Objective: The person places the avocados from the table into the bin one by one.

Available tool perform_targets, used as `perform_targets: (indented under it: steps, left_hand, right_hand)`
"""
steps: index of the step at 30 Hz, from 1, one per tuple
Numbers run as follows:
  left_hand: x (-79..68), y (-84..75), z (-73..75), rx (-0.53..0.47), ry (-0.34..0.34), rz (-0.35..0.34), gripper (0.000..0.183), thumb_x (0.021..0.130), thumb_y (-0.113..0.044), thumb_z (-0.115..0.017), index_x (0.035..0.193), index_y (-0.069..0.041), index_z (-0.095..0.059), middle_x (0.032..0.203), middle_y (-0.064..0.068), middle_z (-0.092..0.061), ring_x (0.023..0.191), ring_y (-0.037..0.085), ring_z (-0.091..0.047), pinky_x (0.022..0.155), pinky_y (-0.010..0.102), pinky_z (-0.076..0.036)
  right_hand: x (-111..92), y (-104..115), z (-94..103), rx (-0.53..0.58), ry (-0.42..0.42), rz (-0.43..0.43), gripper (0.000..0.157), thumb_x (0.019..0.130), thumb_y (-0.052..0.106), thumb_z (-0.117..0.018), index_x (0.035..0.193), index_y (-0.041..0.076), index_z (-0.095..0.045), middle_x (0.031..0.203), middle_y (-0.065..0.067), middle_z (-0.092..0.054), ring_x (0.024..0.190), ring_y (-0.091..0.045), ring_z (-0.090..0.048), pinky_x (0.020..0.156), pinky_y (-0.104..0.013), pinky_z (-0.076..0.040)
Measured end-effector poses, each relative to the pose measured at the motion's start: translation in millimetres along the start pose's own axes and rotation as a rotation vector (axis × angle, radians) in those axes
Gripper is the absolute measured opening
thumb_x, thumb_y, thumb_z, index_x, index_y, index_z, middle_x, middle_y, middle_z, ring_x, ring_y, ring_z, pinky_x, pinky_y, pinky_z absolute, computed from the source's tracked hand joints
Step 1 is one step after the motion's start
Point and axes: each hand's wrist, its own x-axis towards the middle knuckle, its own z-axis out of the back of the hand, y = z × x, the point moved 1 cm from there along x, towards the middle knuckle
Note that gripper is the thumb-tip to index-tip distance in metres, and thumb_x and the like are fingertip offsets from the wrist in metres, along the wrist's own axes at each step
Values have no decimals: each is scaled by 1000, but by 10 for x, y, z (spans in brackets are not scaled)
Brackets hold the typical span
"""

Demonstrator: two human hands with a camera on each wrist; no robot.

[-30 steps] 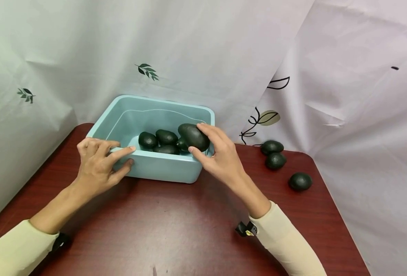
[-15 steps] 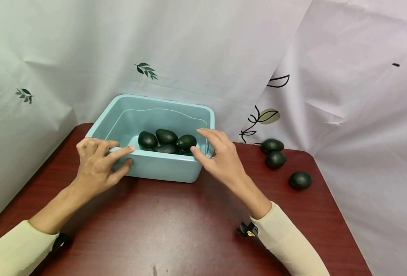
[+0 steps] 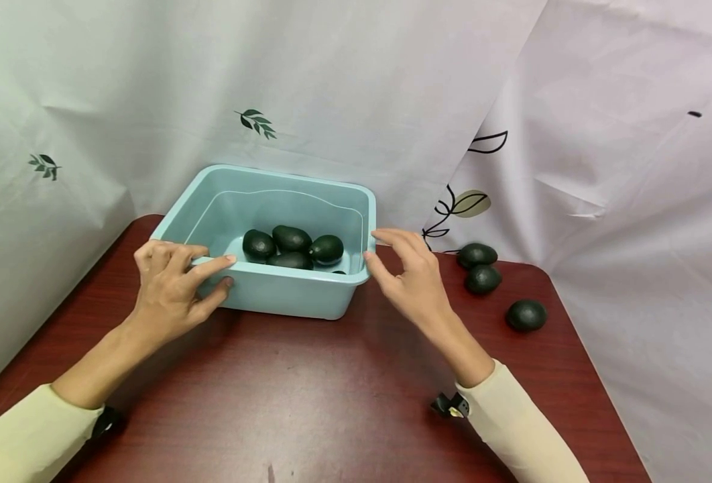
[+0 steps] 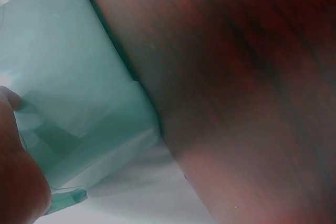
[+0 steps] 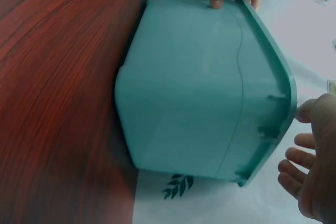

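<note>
A light blue plastic basin [image 3: 289,295] sits at the back of the table, with several dark green avocados [image 3: 291,239] inside. The front wall partly hides them; just a sliver of one shows by the right front corner. My left hand [image 3: 171,285] grips the front-left rim, thumb on the outer wall, as the left wrist view shows the thumb [image 4: 9,99] against it. At the basin's right rim is my right hand [image 3: 413,278], holding nothing, its fingers loosely bent and fingertips right at the edge. In the right wrist view the thumb [image 5: 307,109] overlaps the rim.
Three more avocados lie on the right of the red-brown wooden table [image 3: 308,402]: two close together [image 3: 481,279] near the back edge, one [image 3: 526,315] nearer the right edge. A pale cloth [image 3: 356,87] with leaf prints hangs behind the basin.
The right hand let go of an avocado inside the basin at its right end, then moved right to the rim. The left hand stayed on the front rim.
</note>
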Motion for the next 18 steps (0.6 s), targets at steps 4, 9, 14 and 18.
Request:
perform_targets:
  steps: [4,9,14,18]
  left_hand:
    - [0,0,2,0,-2,-1,27,112,-41,-62,119,-20,-77,98,22,-60,93,46,-44,96,65,-23]
    - [-1,4,-1,0,-2,-2,27,112,-41,-62,119,-20,-77,98,22,-60,94,46,-44,96,65,-23]
    - [-8,9,2,-5,6,-4,27,112,-41,-62,120,-20,-77,98,22,-61,94,47,-45,96,66,-23]
    - [-12,19,15,-5,19,-6,27,112,-41,-62,121,-20,-77,99,22,-61,94,46,-45,96,66,-24]
  right_hand:
    - [-49,-76,64,-6,-6,-57,34,102,16,-82,134,4,-80,133,-13,-80,129,-32,-72,110,-51,-60]
    - [-102,-141,151,-24,-1,-92,34,103,17,-81,135,6,-80,133,-12,-80,128,-31,-72,110,-51,-60]
    - [-171,-242,247,-68,5,-115,34,102,18,-81,134,6,-80,131,-13,-80,127,-34,-72,108,-53,-60]
    - [-242,-359,352,-100,8,-132,31,101,16,-82,130,5,-81,130,-15,-81,124,-36,-72,106,-53,-58]
